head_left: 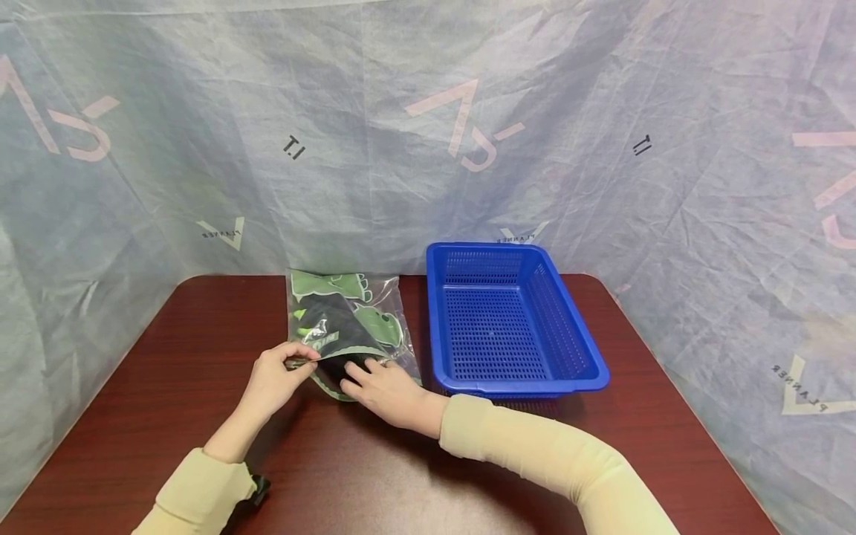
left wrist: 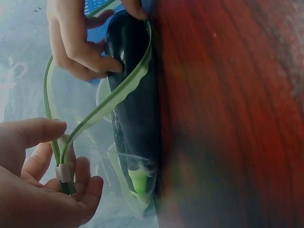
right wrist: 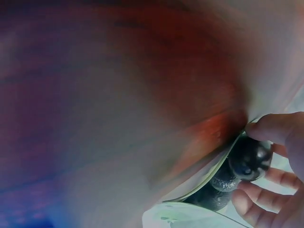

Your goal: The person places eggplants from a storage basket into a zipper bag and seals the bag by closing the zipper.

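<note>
A clear zip bag (head_left: 384, 290) with green cartoon prints lies on the table, its mouth open toward me. Inside is a glossy dark eggplant (left wrist: 137, 114) with a green stem end at the bag's far side. My left hand (head_left: 277, 375) pinches one corner of the mouth, by the white zip slider (left wrist: 62, 173). At the mouth, my right hand (head_left: 391, 390) curls its fingers and thumb about the eggplant's blunt end. Other dark, rough-skinned rounded things (right wrist: 211, 197) sit beside that end in the right wrist view; their kind is unclear.
Right of the bag stands a blue perforated plastic basket (head_left: 518, 386) with nothing in it. The reddish-brown wooden table (head_left: 348, 475) stretches toward me. Grey printed cloth (head_left: 368, 186) hangs behind the table and along both sides.
</note>
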The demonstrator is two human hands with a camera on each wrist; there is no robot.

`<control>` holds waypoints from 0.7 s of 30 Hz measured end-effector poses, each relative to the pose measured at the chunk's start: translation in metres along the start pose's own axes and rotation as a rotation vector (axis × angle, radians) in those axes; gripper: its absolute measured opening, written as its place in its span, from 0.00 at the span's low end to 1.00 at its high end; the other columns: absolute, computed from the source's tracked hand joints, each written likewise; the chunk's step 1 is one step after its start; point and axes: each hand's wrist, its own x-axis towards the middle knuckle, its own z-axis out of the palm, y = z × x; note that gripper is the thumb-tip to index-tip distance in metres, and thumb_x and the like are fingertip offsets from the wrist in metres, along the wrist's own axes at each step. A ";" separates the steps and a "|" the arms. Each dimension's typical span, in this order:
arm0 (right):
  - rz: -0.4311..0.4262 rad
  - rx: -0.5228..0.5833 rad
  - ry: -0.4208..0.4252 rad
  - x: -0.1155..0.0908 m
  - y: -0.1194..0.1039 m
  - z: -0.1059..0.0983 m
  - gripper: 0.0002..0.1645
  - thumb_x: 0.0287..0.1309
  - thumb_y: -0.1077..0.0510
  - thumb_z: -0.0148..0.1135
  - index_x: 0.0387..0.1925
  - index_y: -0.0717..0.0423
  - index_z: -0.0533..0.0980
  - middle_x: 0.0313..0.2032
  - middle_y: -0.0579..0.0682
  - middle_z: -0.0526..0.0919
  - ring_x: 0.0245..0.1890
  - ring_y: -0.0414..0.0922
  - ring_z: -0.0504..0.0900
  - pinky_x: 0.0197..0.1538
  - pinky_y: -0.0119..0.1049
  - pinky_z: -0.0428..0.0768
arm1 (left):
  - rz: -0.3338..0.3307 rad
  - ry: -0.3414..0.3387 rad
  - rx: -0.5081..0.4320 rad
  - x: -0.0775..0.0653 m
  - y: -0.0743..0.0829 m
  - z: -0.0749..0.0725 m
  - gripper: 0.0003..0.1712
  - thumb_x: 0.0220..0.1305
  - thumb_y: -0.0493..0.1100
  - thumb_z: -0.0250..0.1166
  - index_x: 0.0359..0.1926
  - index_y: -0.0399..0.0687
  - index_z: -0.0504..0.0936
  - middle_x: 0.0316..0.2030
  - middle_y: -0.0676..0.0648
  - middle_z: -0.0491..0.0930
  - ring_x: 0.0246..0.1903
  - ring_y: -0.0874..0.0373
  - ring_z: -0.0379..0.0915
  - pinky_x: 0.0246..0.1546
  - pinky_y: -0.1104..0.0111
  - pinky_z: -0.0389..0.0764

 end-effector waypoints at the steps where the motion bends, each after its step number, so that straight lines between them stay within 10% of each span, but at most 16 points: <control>1: 0.001 0.009 -0.004 -0.002 0.001 -0.002 0.14 0.61 0.51 0.54 0.49 0.41 0.70 0.55 0.43 0.70 0.41 0.41 0.74 0.30 0.30 0.76 | -0.003 -0.001 0.000 0.000 0.000 0.000 0.06 0.52 0.34 0.68 0.32 0.49 0.84 0.35 0.48 0.84 0.33 0.59 0.77 0.32 0.71 0.75; 21: 0.018 0.022 0.076 -0.006 0.004 0.002 0.07 0.62 0.53 0.52 0.42 0.43 0.71 0.43 0.43 0.71 0.36 0.41 0.74 0.25 0.29 0.74 | -0.005 -0.009 0.000 0.000 0.000 0.000 0.06 0.53 0.34 0.68 0.32 0.49 0.84 0.35 0.48 0.84 0.33 0.59 0.77 0.32 0.71 0.74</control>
